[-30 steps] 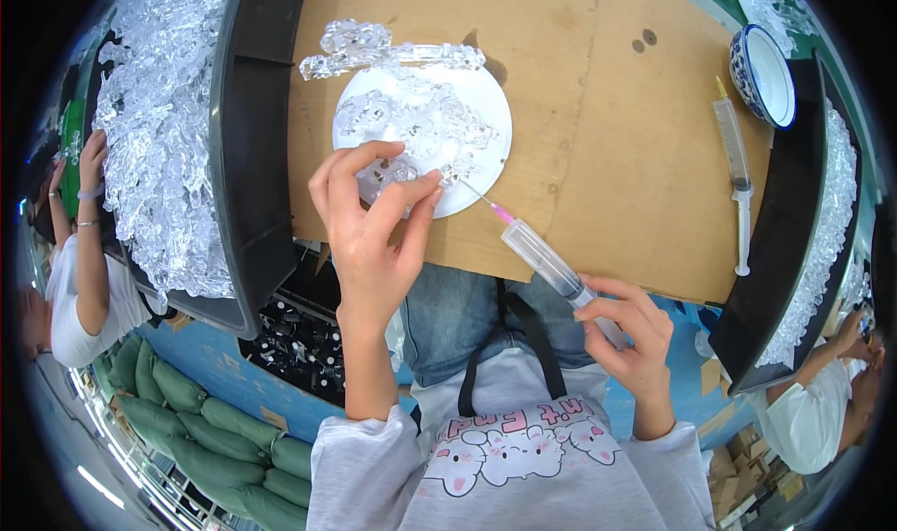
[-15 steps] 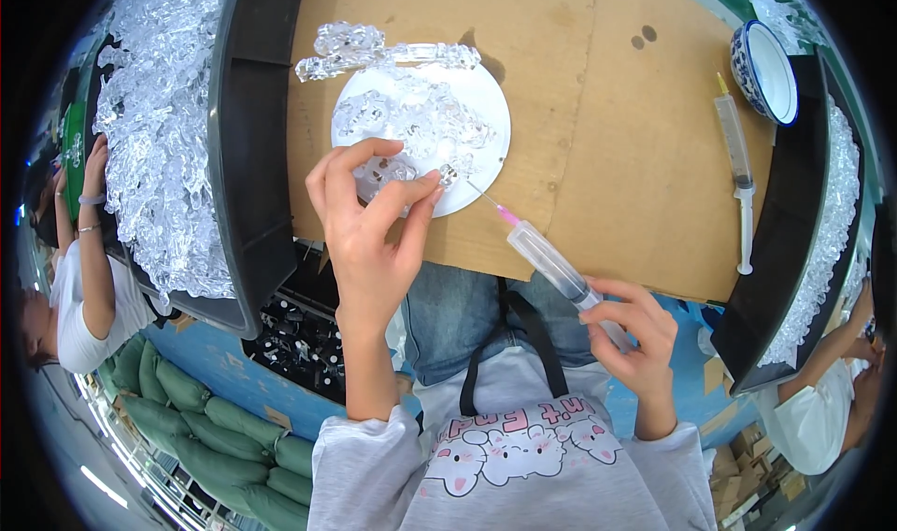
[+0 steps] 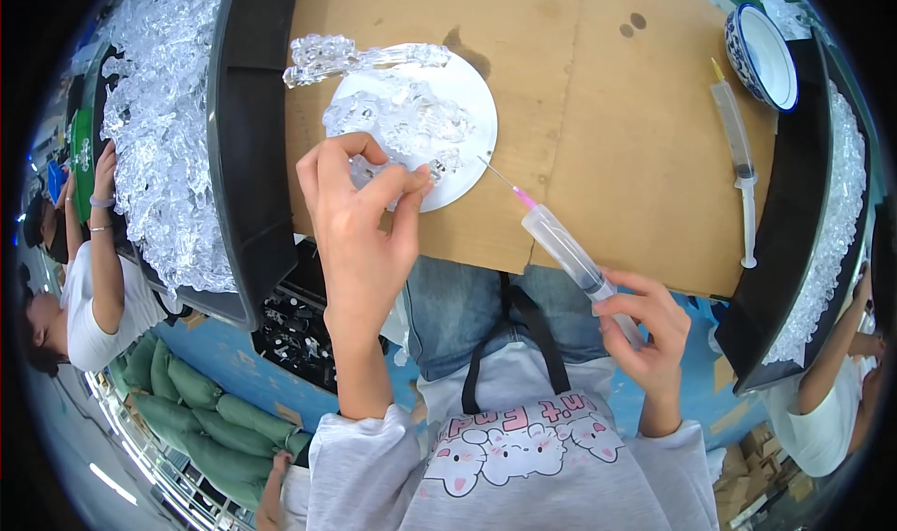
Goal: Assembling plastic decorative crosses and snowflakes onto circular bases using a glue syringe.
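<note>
My left hand (image 3: pixel 360 204) pinches a small clear plastic piece (image 3: pixel 437 168) between thumb and forefinger, over the lower part of a round white plate (image 3: pixel 475 101). Several more clear plastic pieces (image 3: pixel 402 115) lie on that plate, some hidden behind my fingers. My right hand (image 3: pixel 647 330) is wrapped round the plunger end of a clear syringe (image 3: pixel 563 241). Its thin needle, on a pink hub (image 3: pixel 525 198), points up and left toward the plate's right edge, apart from the pinched piece. Long clear plastic pieces (image 3: pixel 364 57) lie across the plate's upper rim.
Cardboard (image 3: pixel 635 129) covers the table. A second syringe (image 3: pixel 735 148) with a yellow tip lies at right, near a blue-and-white bowl (image 3: pixel 761 57). Black bins of clear pieces stand left (image 3: pixel 252 148) and right (image 3: pixel 794 204). Co-workers (image 3: pixel 93 297) are at both sides.
The syringe in my right hand has drawn back slightly right, its needle tip now farther from the pinched piece. The view has shifted a little. Another person's arm appears at lower left.
</note>
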### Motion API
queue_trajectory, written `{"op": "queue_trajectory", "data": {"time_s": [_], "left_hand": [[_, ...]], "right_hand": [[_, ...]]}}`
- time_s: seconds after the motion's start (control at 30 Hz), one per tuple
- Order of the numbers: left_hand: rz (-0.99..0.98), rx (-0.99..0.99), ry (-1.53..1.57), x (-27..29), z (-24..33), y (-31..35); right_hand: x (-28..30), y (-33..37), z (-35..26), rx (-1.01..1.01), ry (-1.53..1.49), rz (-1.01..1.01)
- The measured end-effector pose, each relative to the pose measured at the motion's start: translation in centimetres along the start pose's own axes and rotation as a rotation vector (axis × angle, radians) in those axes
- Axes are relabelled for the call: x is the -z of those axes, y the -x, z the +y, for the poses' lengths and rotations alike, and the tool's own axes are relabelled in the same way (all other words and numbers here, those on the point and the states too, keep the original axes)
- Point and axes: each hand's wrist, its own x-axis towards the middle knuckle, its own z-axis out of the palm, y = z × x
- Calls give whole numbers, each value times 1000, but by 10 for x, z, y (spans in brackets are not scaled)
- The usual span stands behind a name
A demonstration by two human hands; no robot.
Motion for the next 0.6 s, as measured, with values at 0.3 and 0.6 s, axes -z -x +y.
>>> {"op": "queue_trajectory", "data": {"time_s": [0.3,0.6], "left_hand": [[-1,-22,-30,3,0,-1],[299,-60,170,9,29,-22]], "right_hand": [[-1,-12,1,10,-23,33],[-2,-20,2,-21,-49,-4]]}}
